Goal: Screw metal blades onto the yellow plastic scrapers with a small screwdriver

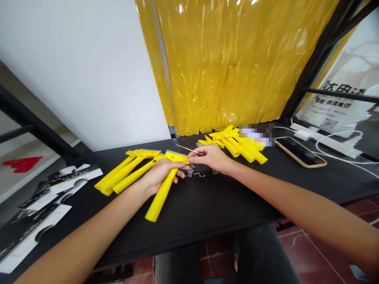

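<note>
My left hand (158, 173) is wrapped round a yellow scraper (161, 197) near its head, the handle slanting down toward me. A metal blade edge shows along the top of that head. In my right hand (211, 157) is a thin screwdriver (186, 148), its shaft pointing up and left; the fingertips pinch at the right end of the scraper head. Whether they also hold a screw is too small to tell. Just beyond the left fingers lie loose small screws (192, 170). Several more yellow scrapers (117, 175) rest left of my left hand.
Yellow scraper parts (244, 149) are piled at the back right, near a phone (300, 150), a power strip (328, 142) and white cables. Printed cards (35, 232) lie at the left of the black table (207, 213). A yellow plastic strip curtain (237, 71) hangs behind.
</note>
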Motion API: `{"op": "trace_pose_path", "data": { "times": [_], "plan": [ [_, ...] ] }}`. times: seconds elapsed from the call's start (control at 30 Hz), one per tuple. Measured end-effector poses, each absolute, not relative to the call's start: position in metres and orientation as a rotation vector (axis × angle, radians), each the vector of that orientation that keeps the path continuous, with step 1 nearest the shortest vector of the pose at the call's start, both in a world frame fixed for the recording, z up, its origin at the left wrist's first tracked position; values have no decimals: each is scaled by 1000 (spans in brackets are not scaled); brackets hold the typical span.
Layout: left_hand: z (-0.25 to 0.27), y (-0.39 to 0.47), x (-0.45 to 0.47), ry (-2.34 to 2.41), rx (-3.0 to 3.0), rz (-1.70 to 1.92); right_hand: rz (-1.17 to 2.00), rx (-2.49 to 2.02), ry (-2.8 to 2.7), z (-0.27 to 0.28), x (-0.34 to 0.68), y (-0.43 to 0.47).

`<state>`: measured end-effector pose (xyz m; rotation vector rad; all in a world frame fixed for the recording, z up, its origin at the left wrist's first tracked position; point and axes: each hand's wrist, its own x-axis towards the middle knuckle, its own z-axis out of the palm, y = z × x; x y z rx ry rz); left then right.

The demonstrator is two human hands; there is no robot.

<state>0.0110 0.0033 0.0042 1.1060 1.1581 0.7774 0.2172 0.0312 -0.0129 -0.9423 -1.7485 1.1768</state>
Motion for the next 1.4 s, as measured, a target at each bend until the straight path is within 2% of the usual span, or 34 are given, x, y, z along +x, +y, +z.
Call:
{"op": "trace_pose_path", "data": {
  "times": [0.23, 0.6, 0.8, 1.13, 1.4],
  "plan": [
    [5, 1, 12, 1146, 1127, 763, 778, -869, -1951, -19, 216, 31],
    [6, -3, 16, 1189, 1222, 755, 709, -952, -2077, -17, 216, 30],
    [6, -8, 18, 1197, 1365, 734, 882, -1040, -2025, -17, 217, 30],
    [3, -3, 13, 1109, 1545, 660, 1412, -1159, -1753, -13, 218, 29],
    [3, 0, 10, 1127, 1493, 639, 1404, -1122, -1750, -11, 218, 27]
  ]
}}
